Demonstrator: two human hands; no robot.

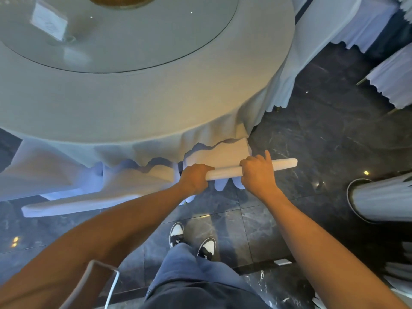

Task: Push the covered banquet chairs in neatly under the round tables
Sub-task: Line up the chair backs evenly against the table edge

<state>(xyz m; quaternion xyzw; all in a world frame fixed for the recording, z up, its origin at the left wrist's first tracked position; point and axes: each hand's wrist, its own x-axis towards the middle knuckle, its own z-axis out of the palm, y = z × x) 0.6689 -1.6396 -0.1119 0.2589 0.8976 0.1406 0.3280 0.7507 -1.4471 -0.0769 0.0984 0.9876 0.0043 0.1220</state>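
Note:
A white-covered banquet chair [225,157] stands at the near edge of the round table [156,97], its seat partly under the hanging tablecloth. My left hand [194,178] grips the left end of the chair's top rail. My right hand [256,172] grips the same rail further right, with one finger raised. The rail's right end sticks out past my right hand. A second covered chair [93,192] stands to the left, angled along the table's edge.
A glass turntable [124,41] lies on the table. More white-covered chairs stand at the upper right [330,30] and far right [392,79]. A draped round stand [379,199] is at the right. My feet [191,239] are on the dark marble floor.

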